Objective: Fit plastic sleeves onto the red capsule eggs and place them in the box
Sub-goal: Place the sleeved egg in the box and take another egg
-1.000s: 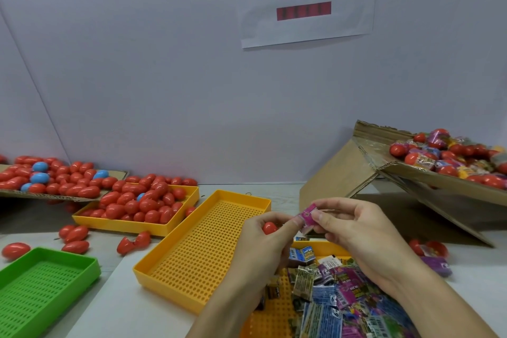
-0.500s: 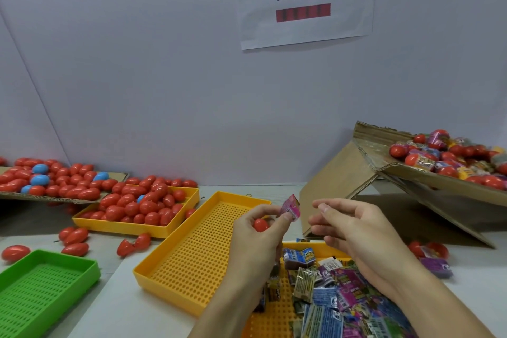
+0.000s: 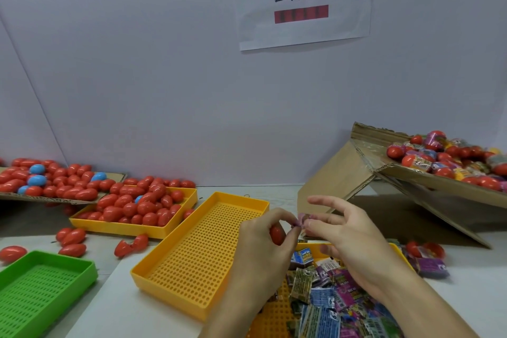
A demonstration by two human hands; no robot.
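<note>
Red capsule egg (image 3: 277, 234) in left hand (image 3: 263, 244); both hands' fingers pinch pink sleeve (image 3: 300, 220); right hand (image 3: 348, 239).

The left hand (image 3: 264, 239) holds a red egg (image 3: 276, 235) and pinches a small pink sleeve (image 3: 301, 220). The right hand (image 3: 348, 239) pinches the sleeve's other side. Under the hands lies a pile of sleeves (image 3: 332, 293).
</note>
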